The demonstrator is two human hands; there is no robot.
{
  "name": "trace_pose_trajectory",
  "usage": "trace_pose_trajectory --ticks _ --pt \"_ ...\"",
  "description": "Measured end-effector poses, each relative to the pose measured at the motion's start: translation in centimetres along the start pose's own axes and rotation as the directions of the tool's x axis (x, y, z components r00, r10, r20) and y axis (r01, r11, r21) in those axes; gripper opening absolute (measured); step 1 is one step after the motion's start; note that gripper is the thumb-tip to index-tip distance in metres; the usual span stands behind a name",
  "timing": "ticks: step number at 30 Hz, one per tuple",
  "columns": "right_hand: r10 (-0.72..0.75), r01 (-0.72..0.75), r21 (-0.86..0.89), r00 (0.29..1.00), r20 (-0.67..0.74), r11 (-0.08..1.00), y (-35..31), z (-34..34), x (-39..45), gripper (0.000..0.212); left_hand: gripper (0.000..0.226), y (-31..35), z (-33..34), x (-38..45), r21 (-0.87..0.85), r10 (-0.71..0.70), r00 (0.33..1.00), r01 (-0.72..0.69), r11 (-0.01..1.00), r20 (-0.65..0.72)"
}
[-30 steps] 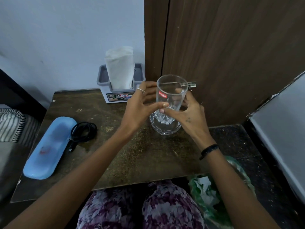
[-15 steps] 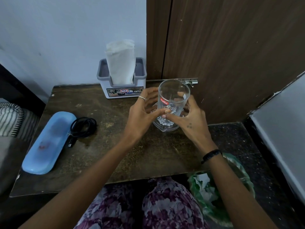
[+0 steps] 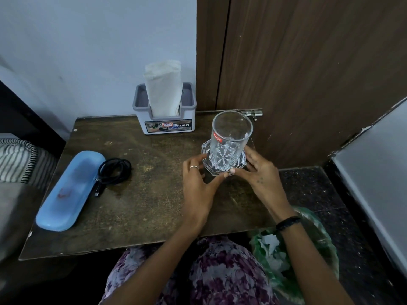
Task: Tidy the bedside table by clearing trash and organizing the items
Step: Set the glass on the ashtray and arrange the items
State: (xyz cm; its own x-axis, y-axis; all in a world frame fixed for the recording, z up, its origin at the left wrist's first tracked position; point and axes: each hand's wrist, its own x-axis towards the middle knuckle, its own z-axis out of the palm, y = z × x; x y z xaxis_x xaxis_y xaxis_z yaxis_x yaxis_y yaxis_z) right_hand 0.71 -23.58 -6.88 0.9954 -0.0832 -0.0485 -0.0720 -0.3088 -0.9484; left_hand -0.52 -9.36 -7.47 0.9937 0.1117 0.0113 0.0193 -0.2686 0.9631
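Head view: one wide-angle frame, looking down on the table and both hands.
Glass (image 3: 230,142): clear tumbler with a red label near the rim; upright on the coaster, at the table's far right part, near the wooden door.
Coaster (image 3: 239,167): clear cut glass with angled edges; flat on the table, directly under the glass.
Left hand (image 3: 199,186): ring on one finger; fingertips touch the coaster's near-left edge; grip on the coaster, fingers curved, not clenched.
Right hand (image 3: 262,175): black band on the wrist; thumb and fingers touch the coaster's near-right edge; grip on the coaster, same posture as the left.
Table (image 3: 154,205): dark, worn brown top with scattered specks; set against the wall and the door.
Tissue holder (image 3: 165,115): grey and white box with a printed label on its front; at the table's far edge, left of the glass; white tissue stands upright in it.
Cable (image 3: 114,171): black, coiled; on the table, well left of the hands, touching the case.
Case (image 3: 70,190): light blue, long, closed; lies diagonally near the table's left edge.
Bag (image 3: 319,249): green, with crumpled white paper inside; on the floor to the right, below the table's near edge.
Door (image 3: 308,73): dark wood; metal latch just behind the glass.
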Motion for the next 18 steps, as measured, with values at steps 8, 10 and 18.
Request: trace_pose_trajectory --ticks 8,10,18 --pt "-0.056 0.066 0.054 0.985 -0.161 0.996 0.9 1.5 0.7 0.057 0.046 -0.6 0.4 2.1 0.084 0.076 0.997 -0.075 0.994 -0.007" --pt "-0.075 0.085 0.051 0.981 -0.179 0.995 0.8 1.5 1.5 0.055 0.045 -0.5 0.6 3.1 0.124 0.092 0.996 -0.092 0.988 -0.001" --pt "-0.115 0.109 -0.04 0.973 -0.202 0.993 0.4 1.5 5.7 0.052 0.044 0.2 1.7 7.0 0.194 0.089 0.996 -0.084 0.978 -0.019"
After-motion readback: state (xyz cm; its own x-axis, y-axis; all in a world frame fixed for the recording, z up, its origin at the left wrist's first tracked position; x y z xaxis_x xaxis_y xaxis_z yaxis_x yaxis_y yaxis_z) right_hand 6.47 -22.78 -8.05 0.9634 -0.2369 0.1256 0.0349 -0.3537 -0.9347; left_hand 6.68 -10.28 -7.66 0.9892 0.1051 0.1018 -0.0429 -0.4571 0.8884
